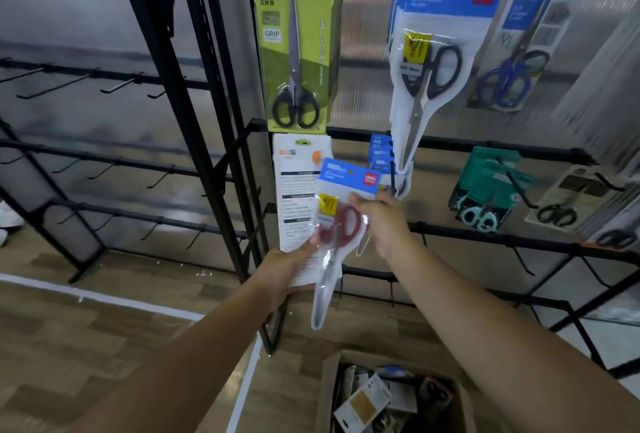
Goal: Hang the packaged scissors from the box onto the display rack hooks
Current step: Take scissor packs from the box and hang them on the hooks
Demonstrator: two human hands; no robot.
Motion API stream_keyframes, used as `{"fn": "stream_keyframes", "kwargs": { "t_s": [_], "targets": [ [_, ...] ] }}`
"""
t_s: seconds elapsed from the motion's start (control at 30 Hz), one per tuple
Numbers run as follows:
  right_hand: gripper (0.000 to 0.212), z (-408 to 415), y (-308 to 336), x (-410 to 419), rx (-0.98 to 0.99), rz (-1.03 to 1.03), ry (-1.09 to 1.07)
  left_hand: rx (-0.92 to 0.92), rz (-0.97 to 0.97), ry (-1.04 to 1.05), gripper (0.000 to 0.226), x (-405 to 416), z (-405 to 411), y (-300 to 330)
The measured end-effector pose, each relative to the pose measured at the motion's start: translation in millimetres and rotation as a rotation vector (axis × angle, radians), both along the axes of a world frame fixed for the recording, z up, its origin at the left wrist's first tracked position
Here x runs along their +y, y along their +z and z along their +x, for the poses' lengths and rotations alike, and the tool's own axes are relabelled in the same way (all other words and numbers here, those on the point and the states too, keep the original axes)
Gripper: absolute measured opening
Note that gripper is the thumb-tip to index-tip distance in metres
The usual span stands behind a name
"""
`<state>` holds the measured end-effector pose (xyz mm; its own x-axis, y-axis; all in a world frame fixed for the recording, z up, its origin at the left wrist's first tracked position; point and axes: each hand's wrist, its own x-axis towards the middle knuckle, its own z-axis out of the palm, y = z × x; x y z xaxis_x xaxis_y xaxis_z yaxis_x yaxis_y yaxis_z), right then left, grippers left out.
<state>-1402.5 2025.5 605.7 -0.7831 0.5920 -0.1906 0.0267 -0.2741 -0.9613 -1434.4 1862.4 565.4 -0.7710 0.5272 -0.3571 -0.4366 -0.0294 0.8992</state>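
Two hands: both are raised in front of the rack [450, 145], with one red pack [337, 221] held between them.
Left hand [284, 270]: the pack's lower left edge is pinched by the thumb; a white pack [294, 190], back side out, is also held behind it.
Right hand [384, 221]: the red pack's right edge is gripped by curled fingers, just under its blue header.
Red pack: red-handled scissors are seen in a clear sleeve, blades down, in the air in front of the middle rail, on no hook.
Box [329, 394]: it stands open on the floor at the bottom edge, with a jumble of packs [367, 401] inside.
Hooks: a green pack [294, 44], a blue pack [429, 62] and a blue-handled pack [519, 51] hang on top; teal packs [485, 190] and a black-handled pack [568, 204] hang lower.
Hard to make out: the box is cut off by the frame and its contents are blurred, so no count is possible; small blue headers [381, 152] are mostly hidden behind the blue pack; right-edge packs are cropped; the white pack's hook hole is seen, but whether it is on a hook cannot be told.
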Motion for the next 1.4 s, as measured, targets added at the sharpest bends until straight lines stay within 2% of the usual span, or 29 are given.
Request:
{"fn": "stream_keyframes", "kwargs": {
  "t_s": [0.07, 0.13, 0.2, 0.27, 0.37, 0.6, 0.77, 0.9, 1.0, 1.07, 1.17, 1.2, 1.3, 1.4],
  "targets": [
    [0.011, 6, -6, 13, 0.021, -0.102, -0.088, -0.048, 0.031, 0.057, 0.018, -2, -4, 0],
    [0.007, 11, -11, 25, 0.020, -0.117, -0.162, -0.057, 0.028, 0.099, 0.013, -5, -7, -1],
    [0.011, 17, -17, 35, 0.013, -0.097, -0.240, -0.061, 0.015, 0.108, 0.015, -7, -8, -2],
    [0.004, 21, -22, 42, 0.000, -0.069, -0.280, -0.072, -0.009, 0.097, 0.018, -6, -6, -3],
    [0.012, 25, -28, 46, -0.034, -0.033, -0.290, -0.081, -0.029, 0.076, 0.019, -3, -4, -5],
    [0.010, 27, -35, 47, -0.019, 0.005, -0.286, -0.055, -0.025, 0.038, 0.017, 6, -5, -11],
    [0.022, 24, -35, 50, -0.024, 0.022, -0.345, -0.074, -0.050, 0.055, 0.016, 6, -7, -13],
    [0.016, 12, -33, 58, -0.127, 0.053, -0.302, -0.095, -0.076, 0.047, 0.017, 4, -10, -13],
    [0.027, -8, -26, 70, -0.182, 0.097, -0.335, -0.087, -0.079, 0.047, 0.018, 1, -11, -12],
    [0.029, -17, -27, 74, -0.226, 0.148, -0.316, -0.075, -0.094, 0.073, 0.017, 0, -9, -11],
    [0.028, -11, -49, 62, -0.332, 0.178, -0.292, -0.030, -0.138, 0.124, 0.004, -1, -5, -15],
    [0.023, -5, -56, 52, -0.348, 0.195, -0.289, -0.006, -0.154, 0.132, 0.003, -1, -3, -16],
    [0.008, 7, -58, 12, -0.231, 0.068, -0.105, 0.113, -0.190, 0.108, 0.021, -1, 2, -16],
    [0.020, 14, -39, -22, -0.124, -0.033, 0.216, 0.386, -0.316, -0.019, 0.049, -4, 6, -14]
  ]
}}
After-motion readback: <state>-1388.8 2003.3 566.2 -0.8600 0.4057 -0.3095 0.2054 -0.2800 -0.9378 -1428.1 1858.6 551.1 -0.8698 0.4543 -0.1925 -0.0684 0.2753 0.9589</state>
